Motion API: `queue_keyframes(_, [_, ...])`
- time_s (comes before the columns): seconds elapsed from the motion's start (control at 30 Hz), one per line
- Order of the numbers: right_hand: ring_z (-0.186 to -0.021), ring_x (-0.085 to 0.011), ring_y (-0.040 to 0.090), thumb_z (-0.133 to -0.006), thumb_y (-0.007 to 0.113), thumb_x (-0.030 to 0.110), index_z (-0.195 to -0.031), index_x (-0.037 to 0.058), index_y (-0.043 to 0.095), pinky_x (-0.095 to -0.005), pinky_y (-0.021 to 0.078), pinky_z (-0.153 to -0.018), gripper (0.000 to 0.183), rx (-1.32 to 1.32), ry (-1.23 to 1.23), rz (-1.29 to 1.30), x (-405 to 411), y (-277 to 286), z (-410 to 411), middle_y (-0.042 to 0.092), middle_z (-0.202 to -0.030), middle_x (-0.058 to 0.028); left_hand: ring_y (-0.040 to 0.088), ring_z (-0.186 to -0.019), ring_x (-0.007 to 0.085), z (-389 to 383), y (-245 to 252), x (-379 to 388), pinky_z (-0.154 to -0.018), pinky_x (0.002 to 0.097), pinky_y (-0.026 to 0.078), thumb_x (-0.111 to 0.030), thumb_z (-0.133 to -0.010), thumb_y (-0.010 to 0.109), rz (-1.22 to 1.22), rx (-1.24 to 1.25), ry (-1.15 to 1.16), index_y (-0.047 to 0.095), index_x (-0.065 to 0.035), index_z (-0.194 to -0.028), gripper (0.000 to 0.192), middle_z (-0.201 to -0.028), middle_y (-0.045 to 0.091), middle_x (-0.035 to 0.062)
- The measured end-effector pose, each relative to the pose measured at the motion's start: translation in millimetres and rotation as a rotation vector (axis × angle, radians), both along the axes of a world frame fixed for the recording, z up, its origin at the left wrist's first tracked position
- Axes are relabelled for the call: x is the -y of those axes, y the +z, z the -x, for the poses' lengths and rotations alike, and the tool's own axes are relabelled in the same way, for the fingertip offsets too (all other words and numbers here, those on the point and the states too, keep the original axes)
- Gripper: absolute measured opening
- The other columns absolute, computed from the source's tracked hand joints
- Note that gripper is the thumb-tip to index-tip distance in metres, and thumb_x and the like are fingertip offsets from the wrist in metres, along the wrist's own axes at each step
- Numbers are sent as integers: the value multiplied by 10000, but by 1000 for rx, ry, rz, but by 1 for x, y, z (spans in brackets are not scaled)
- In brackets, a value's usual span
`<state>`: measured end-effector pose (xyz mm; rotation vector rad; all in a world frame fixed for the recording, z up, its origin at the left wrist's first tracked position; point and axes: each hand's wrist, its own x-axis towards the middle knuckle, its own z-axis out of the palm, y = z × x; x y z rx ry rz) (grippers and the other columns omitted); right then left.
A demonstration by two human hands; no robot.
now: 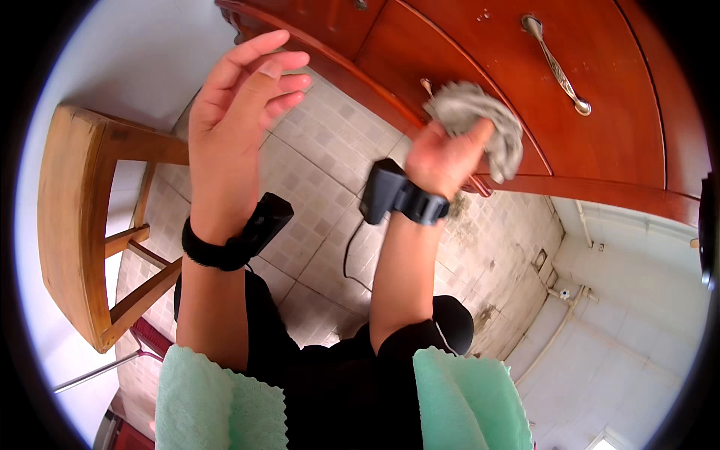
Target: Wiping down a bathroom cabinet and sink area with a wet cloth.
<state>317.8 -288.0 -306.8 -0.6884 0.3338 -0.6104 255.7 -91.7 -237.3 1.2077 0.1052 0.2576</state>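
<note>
A bunched grey cloth [478,112] is gripped in my right hand [447,154], pressed or held close against the front of a reddish-brown wooden cabinet [596,152]. Both cloth and hand are slightly blurred. Just left of the cloth a small metal handle [427,87] shows in part. Higher up on the cabinet front is a larger ornate metal handle [557,64]. My left hand [242,95] hangs in the air to the left of the cabinet, fingers spread and loosely curled, with nothing in it. A black device is strapped to each wrist.
At the left stands a wooden stool [73,225]. Beneath it are a red broom [151,337] and a metal pole [95,371]. Stained floor tiles [315,225] lie below my hands. Pipes and a valve [564,293] run along the right wall. Light green cloths [472,394] hang by my arms.
</note>
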Motion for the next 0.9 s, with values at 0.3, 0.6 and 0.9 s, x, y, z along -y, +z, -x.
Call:
queue_keyframes(0.3, [-956, -197, 646, -940, 604, 125, -1126, 101, 589, -403, 530, -864, 188, -89, 548, -409, -54, -21, -52, 667, -1061, -29, 617, -942, 137, 2, 3, 1, -885, 281, 481, -139, -964, 543, 9, 25, 30, 597, -31, -1218, 282, -1094, 665, 88])
queue_keyframes(0.6, [-1126, -233, 595, -995, 520, 267, -1238, 32, 538, -357, 494, -1000, 339, -41, 109, -316, 37, -7, 17, 608, -1250, -98, 619, -946, 137, 6, 5, 0, -882, 282, 484, -146, -971, 543, -11, 23, 28, 599, -40, -1220, 276, -1090, 666, 84])
queue_keyframes(0.9, [-990, -177, 609, -914, 615, 214, -1150, 85, 536, -319, 515, -860, 280, -125, -83, 81, 16, -63, 10, 622, -1121, -35, 619, -952, 137, 8, 8, 3, -885, 284, 485, -136, -973, 530, 17, 34, 15, 595, -36, -1226, 280, -1098, 661, 85])
